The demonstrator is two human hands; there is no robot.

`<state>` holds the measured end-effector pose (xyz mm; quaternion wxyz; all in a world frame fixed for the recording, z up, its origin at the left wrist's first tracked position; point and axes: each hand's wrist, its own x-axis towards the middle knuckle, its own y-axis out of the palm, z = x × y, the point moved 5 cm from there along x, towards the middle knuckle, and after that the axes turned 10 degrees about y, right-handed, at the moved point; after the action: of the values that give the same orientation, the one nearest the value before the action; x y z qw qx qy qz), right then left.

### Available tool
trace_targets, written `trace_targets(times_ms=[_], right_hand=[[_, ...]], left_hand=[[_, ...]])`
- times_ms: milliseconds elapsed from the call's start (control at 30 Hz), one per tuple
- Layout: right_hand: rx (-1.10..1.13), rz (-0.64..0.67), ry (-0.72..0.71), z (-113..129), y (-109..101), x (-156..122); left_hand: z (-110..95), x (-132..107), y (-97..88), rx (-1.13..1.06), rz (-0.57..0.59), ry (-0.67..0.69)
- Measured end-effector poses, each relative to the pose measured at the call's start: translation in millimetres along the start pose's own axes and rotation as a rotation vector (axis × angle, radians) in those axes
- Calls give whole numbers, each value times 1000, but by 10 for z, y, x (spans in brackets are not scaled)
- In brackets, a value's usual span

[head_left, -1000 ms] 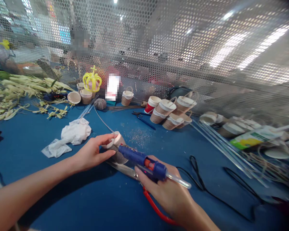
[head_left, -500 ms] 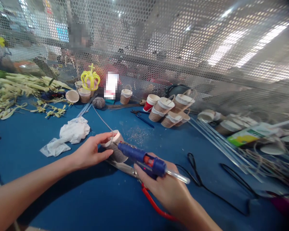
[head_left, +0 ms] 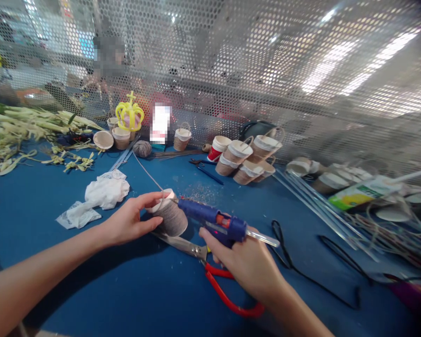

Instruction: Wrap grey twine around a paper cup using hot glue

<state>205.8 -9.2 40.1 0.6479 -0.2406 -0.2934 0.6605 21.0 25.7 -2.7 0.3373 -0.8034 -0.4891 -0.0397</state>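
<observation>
My left hand (head_left: 131, 222) grips a small paper cup (head_left: 170, 216) wrapped in grey yarn, which lies tilted on the blue table (head_left: 126, 290). Thumb and fingers pinch its rim and side. My right hand (head_left: 245, 264) is closed round a blue glue gun (head_left: 215, 223), its nozzle touching the cup near the rim. A clear glue stick sticks out of the gun's back. Red-handled scissors (head_left: 210, 269) lie on the table under both hands. A thin grey yarn strand runs from the cup to a yarn ball (head_left: 142, 148).
Several yarn-wrapped cups (head_left: 247, 161) are piled at the back centre. A crumpled white cloth (head_left: 103, 193) lies left, palm strips (head_left: 28, 128) far left, and a yellow crown (head_left: 129, 114) on cups. Clear glue sticks (head_left: 315, 201) and a black cord (head_left: 312, 276) lie right. A perforated metal screen (head_left: 266, 70) closes the back.
My right hand has lifted the glue gun slightly and brought the nozzle closer to the cup's rim. The left hand has turned the cup a little, showing more of its wrapped side.
</observation>
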Motion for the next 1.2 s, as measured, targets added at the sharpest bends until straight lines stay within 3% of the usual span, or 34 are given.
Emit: trace_targets(times_ms=[1200], right_hand=[[7,31,106,-21,-12,-1]], left_hand=[[3,-2,7,36,22,10]])
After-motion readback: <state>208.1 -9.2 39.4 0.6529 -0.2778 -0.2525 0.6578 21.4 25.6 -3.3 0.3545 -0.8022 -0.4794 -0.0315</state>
